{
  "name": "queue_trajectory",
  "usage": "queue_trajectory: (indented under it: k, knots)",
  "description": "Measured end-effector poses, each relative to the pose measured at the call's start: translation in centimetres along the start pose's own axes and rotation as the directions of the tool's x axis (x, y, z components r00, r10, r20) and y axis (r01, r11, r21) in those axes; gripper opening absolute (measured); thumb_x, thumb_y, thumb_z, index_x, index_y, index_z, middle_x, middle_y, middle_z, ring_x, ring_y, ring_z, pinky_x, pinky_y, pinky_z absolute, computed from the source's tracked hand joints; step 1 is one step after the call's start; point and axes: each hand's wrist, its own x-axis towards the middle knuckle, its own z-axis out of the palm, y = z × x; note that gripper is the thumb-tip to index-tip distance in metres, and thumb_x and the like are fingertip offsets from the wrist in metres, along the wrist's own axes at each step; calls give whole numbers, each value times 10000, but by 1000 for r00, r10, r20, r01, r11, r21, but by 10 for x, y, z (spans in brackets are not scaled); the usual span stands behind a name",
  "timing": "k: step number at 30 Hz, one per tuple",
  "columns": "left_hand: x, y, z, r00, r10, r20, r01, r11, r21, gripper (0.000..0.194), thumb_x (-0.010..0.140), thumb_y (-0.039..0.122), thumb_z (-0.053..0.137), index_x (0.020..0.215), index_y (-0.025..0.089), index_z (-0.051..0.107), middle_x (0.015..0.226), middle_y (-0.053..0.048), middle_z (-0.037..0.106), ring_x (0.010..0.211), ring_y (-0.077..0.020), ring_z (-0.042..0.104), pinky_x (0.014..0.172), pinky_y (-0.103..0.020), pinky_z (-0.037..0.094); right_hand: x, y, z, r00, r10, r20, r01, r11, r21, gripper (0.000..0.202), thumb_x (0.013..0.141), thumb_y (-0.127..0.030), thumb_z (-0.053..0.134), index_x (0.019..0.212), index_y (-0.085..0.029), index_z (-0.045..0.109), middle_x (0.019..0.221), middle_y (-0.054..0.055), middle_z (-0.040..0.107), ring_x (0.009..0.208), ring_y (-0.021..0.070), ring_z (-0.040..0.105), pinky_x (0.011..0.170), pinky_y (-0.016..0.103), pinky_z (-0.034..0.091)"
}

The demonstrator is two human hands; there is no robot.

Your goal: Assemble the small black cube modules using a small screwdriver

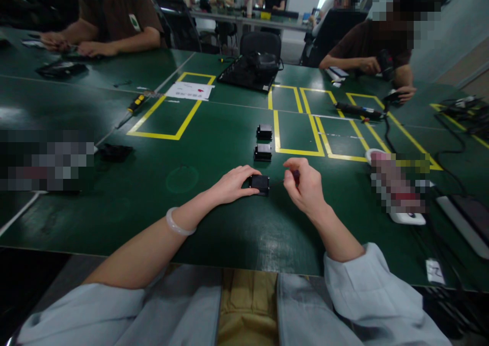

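Note:
My left hand point(237, 184) holds a small black block point(260, 184) by its left side, thumb in front and fingers behind, on the green table point(214, 234). To the right of the block and apart from it, my right hand point(304, 185) is curled, with thumb and index finger bent toward each other; a small dark thing shows between the fingers, too small to name. Beyond the held block, a second black block point(263, 152) and a third one point(264, 132) stand in a line on the table.
Yellow tape rectangles point(299, 152) mark the table. Farther back are a paper sheet point(189, 90) and a black panel point(248, 73). A screwdriver point(136, 103) lies left, a black electric driver point(359, 110) right. A person works at each far side; cables point(458, 147) run right.

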Motion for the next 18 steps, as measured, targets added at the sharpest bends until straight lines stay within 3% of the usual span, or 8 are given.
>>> queue_trajectory:
  k: [7, 18]
  knots:
    - [0, -3, 2, 1000, -4, 7, 4, 1000, 16, 403, 889, 443, 624, 1226, 233, 553, 1131, -70, 601, 1040, -250, 554, 892, -364, 436, 2, -1, -3, 1000, -19, 12, 19, 1000, -25, 101, 914, -304, 553, 932, -205, 537, 677, -22, 549, 569, 122, 502, 573, 263, 412]
    - [0, 0, 0, 1000, -8, 6, 8, 1000, 7, 395, 881, 420, 641, 1216, 228, 561, 1137, -71, 603, 1039, -250, 556, 891, -363, 439, 1, 2, -1, 1000, -27, -8, 27, 999, -18, 87, 922, -170, 474, 977, -202, 533, 762, 3, 608, 596, 124, 526, 612, 273, 427]
